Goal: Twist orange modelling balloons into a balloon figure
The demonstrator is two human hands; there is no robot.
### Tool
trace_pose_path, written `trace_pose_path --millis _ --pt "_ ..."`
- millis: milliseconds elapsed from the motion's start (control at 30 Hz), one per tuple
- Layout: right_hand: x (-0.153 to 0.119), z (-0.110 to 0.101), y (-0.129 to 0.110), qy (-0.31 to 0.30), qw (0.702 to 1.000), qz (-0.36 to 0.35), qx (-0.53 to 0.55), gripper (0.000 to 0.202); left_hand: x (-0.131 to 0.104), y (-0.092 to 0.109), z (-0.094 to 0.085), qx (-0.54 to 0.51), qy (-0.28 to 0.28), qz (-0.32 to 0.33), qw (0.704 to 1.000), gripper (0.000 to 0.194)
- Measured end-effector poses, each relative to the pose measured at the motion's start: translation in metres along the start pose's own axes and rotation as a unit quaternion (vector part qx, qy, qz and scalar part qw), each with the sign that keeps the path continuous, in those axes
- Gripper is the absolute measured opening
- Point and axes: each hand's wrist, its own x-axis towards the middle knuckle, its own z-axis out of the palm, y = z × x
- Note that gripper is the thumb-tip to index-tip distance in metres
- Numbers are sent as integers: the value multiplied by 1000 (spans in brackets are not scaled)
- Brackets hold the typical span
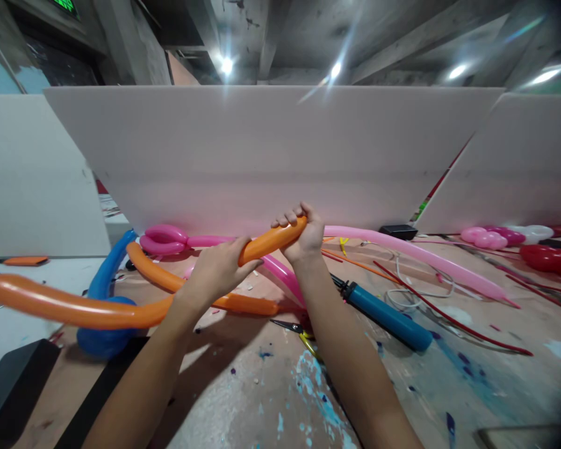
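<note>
A long orange balloon is stretched between my two hands above the table. My left hand is wrapped round it on the left, thumb along its near side. My right hand grips it at the right, fingers curled over the top. An orange length runs from my left forearm to the left edge of view; my arm hides whether it joins the held piece. Beneath my hands lie another orange balloon, a magenta balloon and scissors with yellow handles, partly behind my right forearm.
A blue hand pump lies right of my right forearm. Behind it stretches a pale pink balloon. A twisted blue balloon sits at left near black blocks. White panels stand across the table's back. Red balloons lie far right.
</note>
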Motion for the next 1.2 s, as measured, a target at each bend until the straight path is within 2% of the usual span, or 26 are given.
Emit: trace_pose_path --millis 100,233,367,500,600,667,767,833,933,1033,1133,1200 --pt "6 -7 -4 20 1000 -15 16 32 0 -4 -1 18 6 -19 1000 43" --pt "8 -13 -5 -31 992 -20 -120 31 -1 -5 -3 30 25 -41 998 38" --pt "2 -13 -8 -89 942 -18 -324 37 0 -4 -2 34 24 -48 998 39" --pt "-5 -13 -14 -132 890 41 -434 35 0 -2 0 28 14 -54 998 44" --pt "-7 -13 -9 -179 863 84 -464 33 0 -1 0 16 5 -50 999 40" --pt "-8 -13 -2 -205 857 75 -467 31 0 -2 2 4 4 -41 999 38" --pt "-7 -13 8 -233 864 57 -443 27 1 -7 3 -39 16 -26 999 36" --pt "-7 -15 10 -250 874 63 -412 24 1 -9 1 -112 11 -8 994 36" --pt "-9 -16 9 -279 886 86 -360 20 -1 -11 -5 -272 -23 7 962 39" --pt "-11 -18 8 -304 891 115 -316 26 -5 -9 -11 -415 -72 -10 907 43" --pt "-12 -19 7 -325 885 131 -305 36 -6 -9 -13 -493 -115 -27 862 45" --pt "-13 -19 7 -338 879 130 -310 38 -5 -8 -12 -508 -127 -38 851 47"
